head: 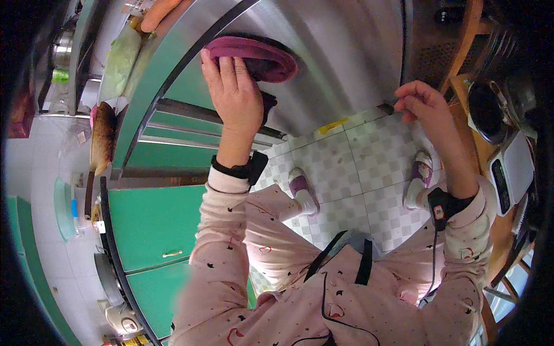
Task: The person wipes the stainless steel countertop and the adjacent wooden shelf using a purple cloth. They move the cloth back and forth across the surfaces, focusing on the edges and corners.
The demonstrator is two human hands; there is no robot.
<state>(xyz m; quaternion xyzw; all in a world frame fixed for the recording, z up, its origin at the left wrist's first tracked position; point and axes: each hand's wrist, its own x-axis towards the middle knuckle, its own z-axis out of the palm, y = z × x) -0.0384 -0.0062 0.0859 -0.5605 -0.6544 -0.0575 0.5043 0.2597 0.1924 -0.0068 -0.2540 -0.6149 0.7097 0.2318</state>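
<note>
My left hand reaches forward, its fingers laid over the near rim of a maroon, soft-looking oval item, perhaps a folded cloth. That item rests against a brushed stainless steel panel; the thumb is hidden behind the hand. To the right, my right hand hangs in the air with bent, slightly parted fingers and nothing visible in them. It is nearest to the panel's right edge and a wooden shelf. Both wrists wear black strapped devices.
Green cabinets and a metal rail flank the left side. A carrot and bagged greens lie at upper left. On the right stand a dark pan and a white kitchen scale. Below is tiled floor.
</note>
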